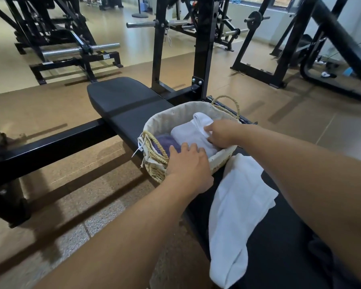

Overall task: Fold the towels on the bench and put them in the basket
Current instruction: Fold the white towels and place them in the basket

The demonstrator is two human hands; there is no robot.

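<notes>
A woven basket (176, 115) with a pale lining stands on the black bench (121, 97). Inside it lie a folded white towel (188, 134) and, at its left end, a purple towel (165, 141). My right hand (221, 133) reaches into the basket and pinches the white towel's upper right edge. My left hand (189, 163) lies over the near rim, its straight fingers touching the towels. An unfolded white towel (238, 205) is spread on the bench just in front of the basket, hanging toward the near edge.
A black rack upright (203, 49) rises right behind the basket. The bench's steel beam (50, 142) runs off to the left. Weight machines and barbells (81, 50) stand on the tan floor farther back. Dark cloth (331, 257) lies at the lower right.
</notes>
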